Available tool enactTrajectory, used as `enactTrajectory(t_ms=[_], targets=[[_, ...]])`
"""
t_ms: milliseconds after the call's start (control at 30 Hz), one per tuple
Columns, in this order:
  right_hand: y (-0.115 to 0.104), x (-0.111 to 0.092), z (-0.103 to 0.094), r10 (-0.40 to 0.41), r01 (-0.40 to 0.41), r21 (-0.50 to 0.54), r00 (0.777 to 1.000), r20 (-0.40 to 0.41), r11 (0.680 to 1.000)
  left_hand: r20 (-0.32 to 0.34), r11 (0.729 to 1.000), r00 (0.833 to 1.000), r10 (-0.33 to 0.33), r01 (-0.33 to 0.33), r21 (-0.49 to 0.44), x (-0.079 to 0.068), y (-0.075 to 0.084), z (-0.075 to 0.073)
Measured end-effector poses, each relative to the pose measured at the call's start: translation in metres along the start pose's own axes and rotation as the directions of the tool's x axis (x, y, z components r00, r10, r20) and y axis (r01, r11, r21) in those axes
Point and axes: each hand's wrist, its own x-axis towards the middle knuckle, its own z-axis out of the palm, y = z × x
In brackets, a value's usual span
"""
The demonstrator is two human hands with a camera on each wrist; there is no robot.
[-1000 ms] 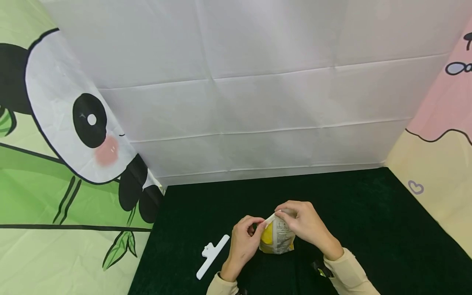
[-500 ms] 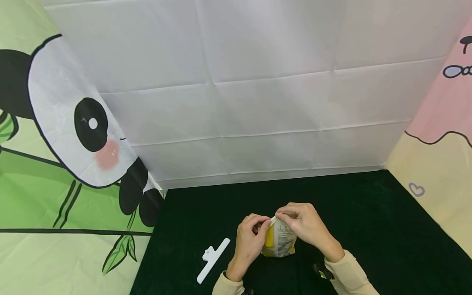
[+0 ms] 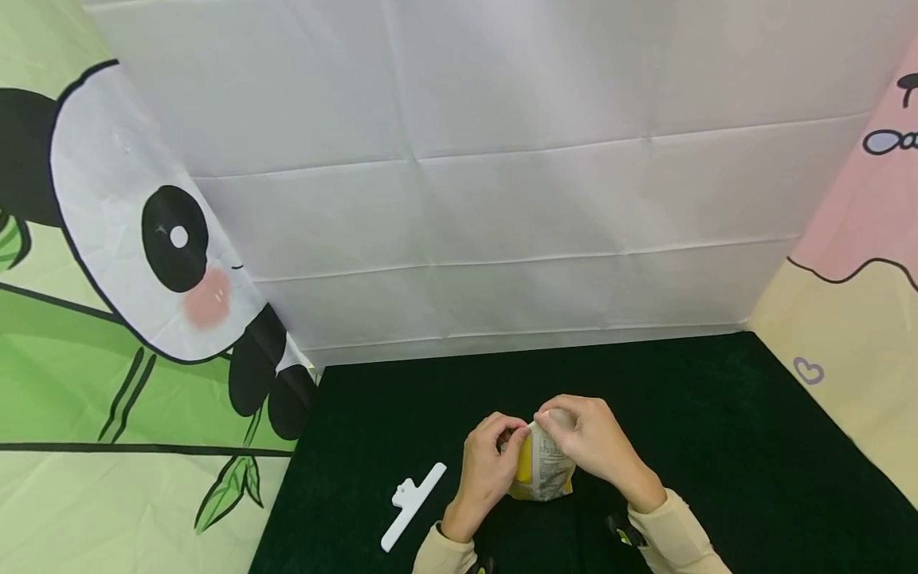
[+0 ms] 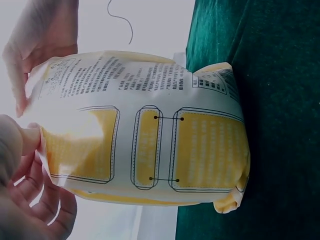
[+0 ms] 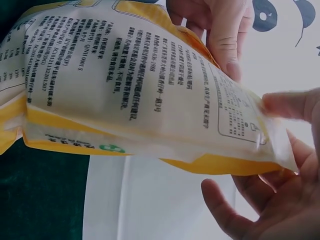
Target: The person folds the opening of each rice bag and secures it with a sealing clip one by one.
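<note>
A yellow and white printed plastic bag stands upright on the dark green cloth, full and bulging. My left hand pinches the left part of its top edge between thumb and fingers. At the right part of that edge, my right hand pinches with thumb and index finger. In the left wrist view the bag shows yellow text panels, with the left thumb pressed on its edge. Small print covers the bag's side in the right wrist view. A white sealing clip lies on the cloth left of my left hand.
Dark green cloth covers the table. A white fabric wall rises behind it, a panda-printed sheet hangs at the left, and a pink and cream sheet at the right.
My left hand has shifted slightly right along the bag's top edge, closer to the right hand. The right hand keeps its hold; the clip lies where it was.
</note>
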Motion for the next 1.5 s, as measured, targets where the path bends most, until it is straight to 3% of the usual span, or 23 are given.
enactTrajectory(t_ms=[167, 367, 467, 733, 1067, 1133, 1200, 1333, 1400, 1500], targets=[[-0.002, -0.002, 0.002, 0.015, -0.015, 0.022, 1.000, -0.018, 1.000, -0.013, 0.999, 0.999, 0.047, -0.047, -0.010, -0.001, -0.001, 0.001], [-0.002, -0.003, 0.003, 0.060, -0.061, 0.056, 0.998, 0.021, 0.997, -0.012, 0.997, 0.997, 0.077, -0.077, -0.019, -0.003, -0.002, 0.000], [-0.002, -0.003, 0.003, 0.045, -0.048, 0.073, 0.998, 0.037, 0.996, -0.011, 0.996, 0.996, 0.085, -0.086, -0.025, -0.003, -0.001, -0.002], [-0.006, -0.002, 0.002, -0.019, 0.016, 0.074, 0.999, 0.044, 0.997, 0.013, 0.997, 0.999, 0.048, -0.047, -0.066, -0.004, 0.002, -0.003], [-0.012, -0.006, 0.003, 0.037, -0.042, 0.070, 0.996, 0.079, 0.997, -0.031, 0.997, 1.000, -0.001, -0.001, -0.081, -0.004, 0.003, -0.009], [-0.013, -0.007, 0.004, 0.037, -0.042, 0.070, 0.997, 0.074, 0.997, 0.000, 0.997, 1.000, -0.001, 0.001, -0.075, -0.004, 0.004, -0.013], [-0.014, -0.007, 0.005, 0.038, -0.042, 0.066, 0.997, 0.066, 0.997, 0.082, 0.999, 0.996, -0.023, 0.027, -0.042, -0.002, 0.006, -0.020], [-0.014, -0.008, 0.005, 0.040, -0.045, 0.071, 0.997, 0.063, 0.996, 0.264, 0.993, 0.959, -0.106, 0.087, 0.081, 0.000, 0.008, -0.041], [-0.014, -0.008, 0.005, 0.035, -0.040, 0.077, 0.997, 0.063, 0.996, 0.295, 0.988, 0.948, -0.123, 0.088, 0.127, 0.000, 0.009, -0.047], [-0.013, -0.008, 0.005, 0.027, -0.031, 0.070, 0.998, 0.058, 0.997, 0.278, 0.986, 0.954, -0.112, 0.072, 0.150, -0.001, 0.007, -0.047]])
